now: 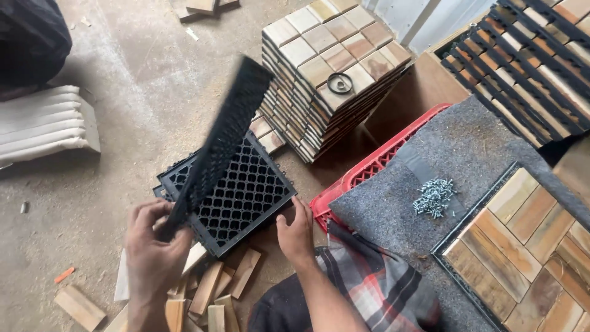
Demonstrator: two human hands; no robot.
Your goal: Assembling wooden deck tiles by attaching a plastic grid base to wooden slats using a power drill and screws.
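My left hand (153, 246) grips the lower end of a black plastic lattice base (224, 132), held tilted and edge-on, blurred with motion. Under it lies a small stack of black lattice bases (246, 193) on the floor. My right hand (297, 230) rests with fingers spread on the near right corner of that stack. Loose short wooden slats (212, 292) lie scattered on the floor just below both hands.
A tall stack of finished wooden tiles (329, 67) with a black ring on top stands behind. A red crate (369, 166) carries a grey felt mat (442, 147), screws (434, 197) and a wooden tile (522, 246). Upturned tiles (528, 67) lie far right; white slats (40, 126) left.
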